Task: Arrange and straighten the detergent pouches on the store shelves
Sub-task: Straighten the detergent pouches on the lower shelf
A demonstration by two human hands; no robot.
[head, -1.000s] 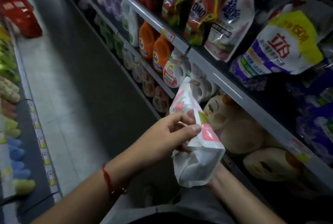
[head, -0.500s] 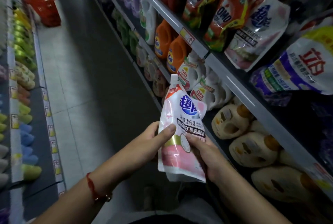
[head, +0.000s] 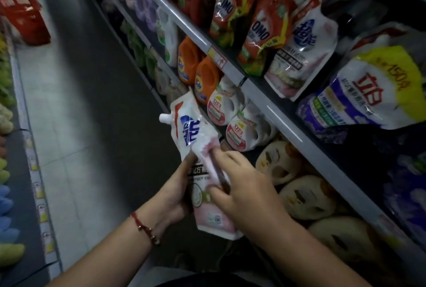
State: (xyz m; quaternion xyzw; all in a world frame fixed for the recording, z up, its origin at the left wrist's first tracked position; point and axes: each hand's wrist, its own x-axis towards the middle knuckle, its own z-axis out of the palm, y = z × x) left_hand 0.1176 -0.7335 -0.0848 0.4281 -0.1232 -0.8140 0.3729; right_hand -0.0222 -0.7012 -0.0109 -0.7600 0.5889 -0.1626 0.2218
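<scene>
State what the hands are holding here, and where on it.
Both grip one white-and-pink detergent pouch with a blue logo: the left hand holds its left edge near the middle, the right hand its right side.

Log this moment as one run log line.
both hands grip pink-white pouch | left hand | right hand | spout up-left | off shelf

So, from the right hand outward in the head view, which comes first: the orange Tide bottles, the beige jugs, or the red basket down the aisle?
From the right hand:
1. Beige jugs, just right of it on the lower shelf.
2. Orange Tide bottles, farther up the aisle on the middle shelf.
3. Red basket, far down the aisle, on the left.
</scene>
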